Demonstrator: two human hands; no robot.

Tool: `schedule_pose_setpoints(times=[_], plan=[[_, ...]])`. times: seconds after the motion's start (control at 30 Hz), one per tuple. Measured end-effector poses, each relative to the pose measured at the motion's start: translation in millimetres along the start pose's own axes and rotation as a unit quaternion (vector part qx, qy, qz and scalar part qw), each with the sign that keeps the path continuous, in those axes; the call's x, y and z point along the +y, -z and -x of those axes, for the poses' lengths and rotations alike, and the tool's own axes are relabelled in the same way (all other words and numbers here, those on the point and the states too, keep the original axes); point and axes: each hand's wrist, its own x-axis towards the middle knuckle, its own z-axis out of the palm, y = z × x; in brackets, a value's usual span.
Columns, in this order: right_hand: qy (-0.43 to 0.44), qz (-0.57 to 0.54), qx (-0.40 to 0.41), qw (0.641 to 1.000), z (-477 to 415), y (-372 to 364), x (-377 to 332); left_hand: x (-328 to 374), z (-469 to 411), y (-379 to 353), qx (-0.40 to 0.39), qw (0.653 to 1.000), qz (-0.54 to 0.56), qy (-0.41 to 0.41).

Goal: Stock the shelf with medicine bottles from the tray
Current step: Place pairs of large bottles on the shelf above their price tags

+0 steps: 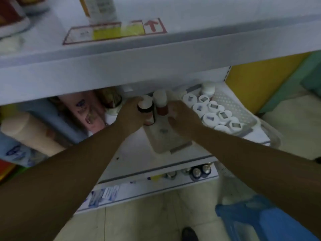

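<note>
One dark bottle (pixel 146 108) in left hand (pixel 131 113)

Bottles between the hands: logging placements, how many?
2. A dark white-capped bottle held by the left hand; a red white-capped bottle beside it, near the right hand. The shelf above may hide others.

Both bare arms reach forward, hands close together.
The left hand (pixel 130 113) curls its fingers round a dark bottle (pixel 145 105); the right hand (pixel 181 117) lies just beside, thumb spread out, its fingers' grip too blurred to tell.
</note>
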Motion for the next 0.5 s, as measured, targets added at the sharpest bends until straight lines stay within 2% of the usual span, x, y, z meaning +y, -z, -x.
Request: schedule_pose_setpoints(times=[0.07,0.17,0.27,0.37,0.43,0.5], plan=[[0.007,0.025,-0.037,0.999,-43,-2,5,-10,-18,-13,0.024,0.999,-0.019,-0.015],[0.017,0.069,-0.100,0.992,-87,-12,14,-27,-36,-31,0.002,0.998,-0.069,0.006],[0.046,0.121,-0.074,0.989,-105,-25,20,-37,-47,-42,0.012,0.986,-0.163,0.040],[0.058,0.160,-0.008,0.985,-104,-34,23,-34,-52,-44,0.005,0.990,-0.129,0.057],[0.028,0.106,0.002,0.994,-104,-35,22,-29,-50,-41,0.016,0.993,-0.093,0.074],[-0.031,0.038,0.001,0.999,-100,-30,18,-20,-41,-38,0.027,0.997,0.004,0.078]])
